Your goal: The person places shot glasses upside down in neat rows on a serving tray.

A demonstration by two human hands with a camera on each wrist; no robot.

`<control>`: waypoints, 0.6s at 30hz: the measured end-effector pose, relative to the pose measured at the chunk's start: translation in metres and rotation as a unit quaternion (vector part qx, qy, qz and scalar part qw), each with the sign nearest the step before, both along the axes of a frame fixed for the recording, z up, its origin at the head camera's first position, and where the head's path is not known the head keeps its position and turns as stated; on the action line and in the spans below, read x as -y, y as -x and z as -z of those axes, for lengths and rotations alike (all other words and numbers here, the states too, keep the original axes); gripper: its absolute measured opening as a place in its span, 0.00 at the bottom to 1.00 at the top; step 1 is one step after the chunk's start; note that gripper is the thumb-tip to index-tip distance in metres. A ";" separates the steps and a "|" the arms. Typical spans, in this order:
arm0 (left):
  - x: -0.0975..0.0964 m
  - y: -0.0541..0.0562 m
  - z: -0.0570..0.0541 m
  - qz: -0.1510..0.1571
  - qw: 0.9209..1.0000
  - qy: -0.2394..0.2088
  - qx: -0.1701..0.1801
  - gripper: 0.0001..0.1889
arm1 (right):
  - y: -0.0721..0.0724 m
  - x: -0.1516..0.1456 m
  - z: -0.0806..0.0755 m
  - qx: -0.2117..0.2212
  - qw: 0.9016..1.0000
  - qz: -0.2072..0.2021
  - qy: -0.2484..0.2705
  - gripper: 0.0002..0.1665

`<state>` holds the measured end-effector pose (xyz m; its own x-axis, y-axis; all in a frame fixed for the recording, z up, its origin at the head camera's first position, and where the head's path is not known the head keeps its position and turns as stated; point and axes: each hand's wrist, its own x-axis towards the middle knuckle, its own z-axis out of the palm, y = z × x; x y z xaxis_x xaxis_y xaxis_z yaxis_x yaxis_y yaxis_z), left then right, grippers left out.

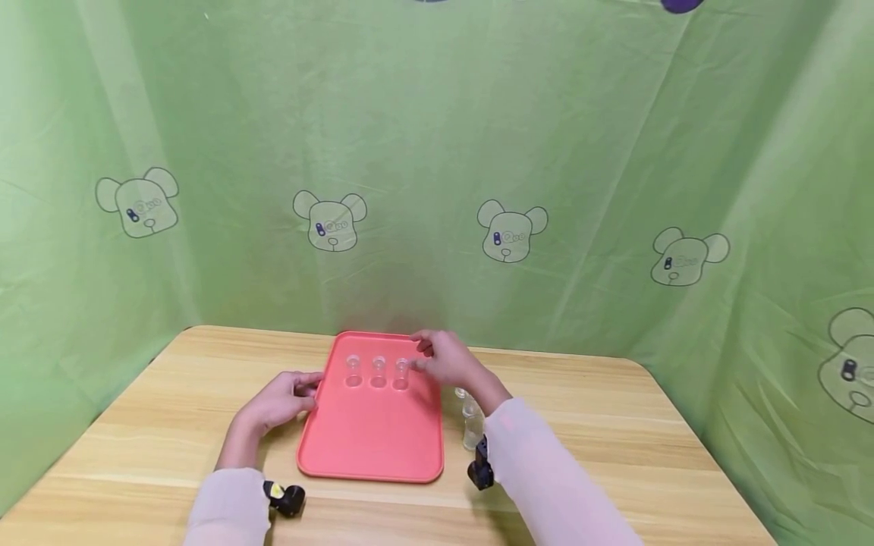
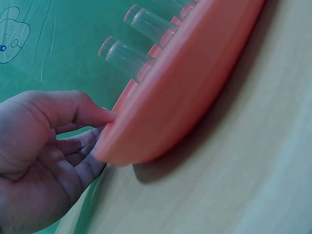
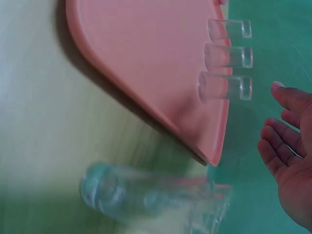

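Note:
A red tray (image 1: 372,440) lies on the table. My left hand (image 1: 283,398) holds its left edge; in the left wrist view the thumb (image 2: 105,116) meets the rim and the other fingers go against the outer side. Three small clear glasses stand upright in a row toward the tray's far end: a left one (image 1: 353,370), a middle one (image 1: 378,371) and a right one (image 1: 401,373). Beside the right one is my right hand (image 1: 447,358), loosely bent. In the right wrist view that hand (image 3: 292,151) holds nothing and a gap separates it from the glasses.
Just right of the tray, partly behind the right forearm, several more clear glasses (image 1: 471,428) stand on the wooden table (image 1: 580,409). A green curtain (image 1: 423,152) with bear-head drawings hangs around the table's back and sides.

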<state>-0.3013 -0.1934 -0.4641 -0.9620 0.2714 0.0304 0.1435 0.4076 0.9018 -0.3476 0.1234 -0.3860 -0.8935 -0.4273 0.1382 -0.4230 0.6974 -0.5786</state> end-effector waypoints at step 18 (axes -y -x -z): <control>-0.001 0.000 -0.001 -0.004 1.000 0.001 0.002 0.31 | -0.010 -0.054 -0.015 -0.076 0.996 -0.039 -0.036 0.25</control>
